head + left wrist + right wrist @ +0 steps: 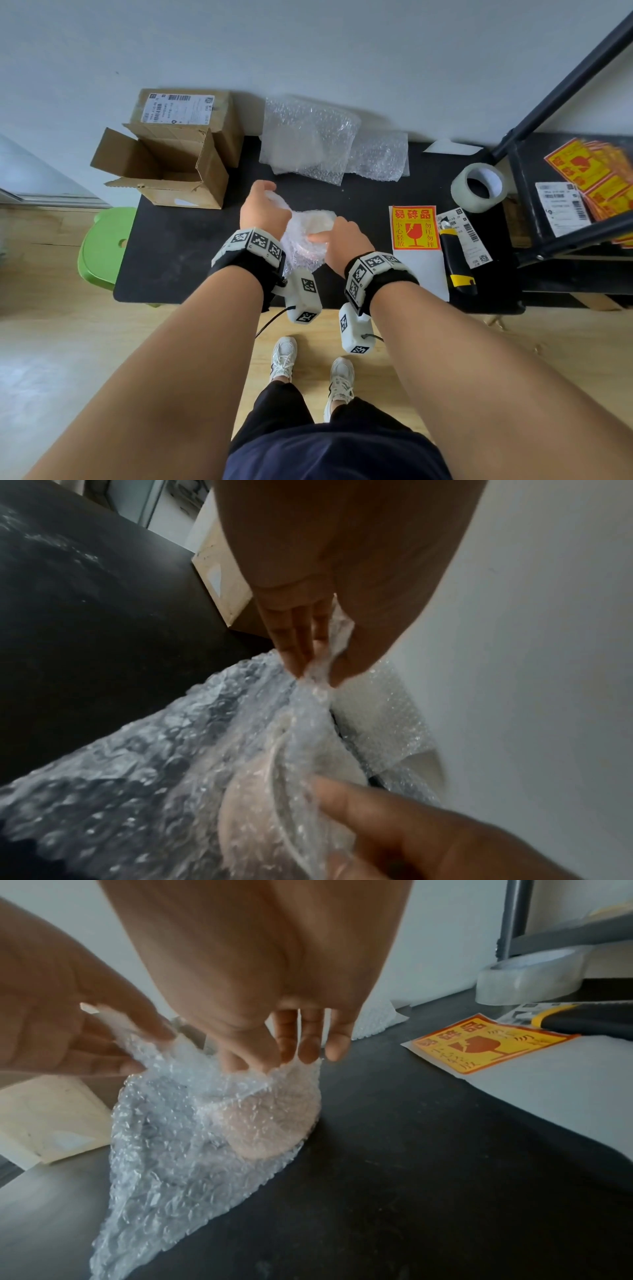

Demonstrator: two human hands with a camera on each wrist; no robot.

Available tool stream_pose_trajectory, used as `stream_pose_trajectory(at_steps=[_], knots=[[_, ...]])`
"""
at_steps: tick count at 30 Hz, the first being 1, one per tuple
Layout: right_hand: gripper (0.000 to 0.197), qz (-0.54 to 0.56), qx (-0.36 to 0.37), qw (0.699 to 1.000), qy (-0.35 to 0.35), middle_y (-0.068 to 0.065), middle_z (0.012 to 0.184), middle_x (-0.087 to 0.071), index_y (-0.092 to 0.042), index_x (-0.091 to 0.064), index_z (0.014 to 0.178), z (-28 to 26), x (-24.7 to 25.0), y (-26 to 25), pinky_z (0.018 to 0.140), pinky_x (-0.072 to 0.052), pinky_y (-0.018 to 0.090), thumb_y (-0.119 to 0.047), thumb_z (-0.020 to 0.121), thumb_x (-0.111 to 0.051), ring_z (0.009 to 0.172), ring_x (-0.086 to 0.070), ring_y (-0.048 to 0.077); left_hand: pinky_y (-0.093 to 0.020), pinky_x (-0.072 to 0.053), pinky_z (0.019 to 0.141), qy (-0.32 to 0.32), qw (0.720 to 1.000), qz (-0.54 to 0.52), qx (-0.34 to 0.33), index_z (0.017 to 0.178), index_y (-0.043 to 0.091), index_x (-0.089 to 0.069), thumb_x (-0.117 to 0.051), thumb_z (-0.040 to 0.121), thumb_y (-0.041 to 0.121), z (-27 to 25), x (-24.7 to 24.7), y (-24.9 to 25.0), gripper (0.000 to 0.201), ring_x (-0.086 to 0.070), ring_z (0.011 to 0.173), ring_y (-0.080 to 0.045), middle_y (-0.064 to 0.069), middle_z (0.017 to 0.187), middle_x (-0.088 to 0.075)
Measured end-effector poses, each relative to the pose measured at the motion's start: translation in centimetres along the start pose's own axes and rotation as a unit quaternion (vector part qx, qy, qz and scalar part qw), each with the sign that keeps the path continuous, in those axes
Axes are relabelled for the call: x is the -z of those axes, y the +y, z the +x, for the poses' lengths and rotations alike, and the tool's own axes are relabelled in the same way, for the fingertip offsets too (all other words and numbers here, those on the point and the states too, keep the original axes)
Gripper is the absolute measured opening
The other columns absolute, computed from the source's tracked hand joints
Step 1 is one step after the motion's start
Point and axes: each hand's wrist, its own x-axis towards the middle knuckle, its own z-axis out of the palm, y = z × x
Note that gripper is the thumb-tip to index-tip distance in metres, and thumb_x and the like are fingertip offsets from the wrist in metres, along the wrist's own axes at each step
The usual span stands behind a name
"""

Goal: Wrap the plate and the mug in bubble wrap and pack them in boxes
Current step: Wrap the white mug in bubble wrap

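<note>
A pale pink mug [270,1123] stands on the black table [178,246], loosely covered in a sheet of bubble wrap [305,253]. My left hand [270,195] pinches a gathered bunch of that wrap above the mug, fingertips closed on it in the left wrist view [313,674]. My right hand [317,236] holds the wrap's upper edge against the mug's right side, fingertips [304,1053] pinching the film. A second bubble-wrapped bundle [308,137] lies at the table's back; its contents are hidden. An open cardboard box [164,168] sits at the back left.
A closed labelled box [185,109] stands behind the open one. To the right lie a yellow fragile sticker [415,228], a box cutter [457,260] and a tape roll [478,186]. A black shelf frame [555,102] rises at the far right. A green stool [106,246] stands left.
</note>
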Motion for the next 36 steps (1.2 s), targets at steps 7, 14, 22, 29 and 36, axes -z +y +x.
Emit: stream_pose_trajectory(at_steps=[7,14,22,29,36], knots=[[0.036,0.11,-0.035,0.993,-0.012,0.003,0.129,-0.051,-0.026,-0.066,0.122,0.6,0.5,0.6,0.082,-0.041,0.022,-0.009,0.094,-0.051,0.115,-0.052,0.021,-0.026,-0.044,0.075,-0.003,0.998,0.032,-0.056,0.123,0.017,-0.046,-0.05,0.084,-0.001,-1.2,-1.9,0.3,0.043,-0.06,0.09,-0.018,0.002,0.099,-0.062],[0.022,0.305,-0.117,0.94,0.099,0.011,0.088,-0.069,-0.013,-0.061,0.075,0.0,1.1,2.1,0.085,-0.055,0.047,0.001,0.083,-0.046,0.088,-0.066,0.03,-0.02,-0.039,0.069,0.002,0.995,0.044,-0.093,0.099,0.017,-0.059,-0.057,0.087,0.005,-1.4,-2.7,0.5,0.017,-0.057,0.08,-0.013,0.006,0.087,-0.061],[0.02,0.392,-0.129,0.907,0.084,0.009,0.091,-0.07,-0.019,-0.06,0.081,0.0,0.8,2.6,0.079,-0.059,0.041,0.0,0.083,-0.058,0.08,-0.069,0.024,-0.031,-0.044,0.097,-0.153,0.962,0.197,-0.109,0.104,0.009,-0.064,-0.045,0.09,0.003,-3.9,-3.4,1.5,0.025,-0.058,0.102,-0.023,-0.008,0.108,-0.062],[0.02,0.421,-0.132,0.894,0.082,0.005,0.084,-0.068,-0.014,-0.07,0.089,0.6,2.2,2.4,0.069,-0.061,0.035,-0.032,0.093,-0.059,0.079,-0.07,0.025,-0.032,-0.041,0.104,-0.253,0.915,0.312,-0.039,0.136,0.021,-0.054,-0.036,0.1,0.017,-3.9,-2.7,2.2,0.04,-0.052,0.12,-0.023,-0.003,0.136,-0.054],[0.031,0.35,-0.099,0.929,0.074,-0.001,0.082,-0.068,-0.01,-0.074,0.089,0.8,2.8,1.9,0.08,-0.051,0.033,-0.04,0.084,-0.069,0.08,-0.062,0.017,-0.032,-0.039,0.104,-0.252,0.917,0.305,-0.043,0.139,0.018,-0.051,-0.039,0.098,0.007,-3.8,-2.6,1.5,0.044,-0.049,0.127,-0.025,-0.008,0.141,-0.051]])
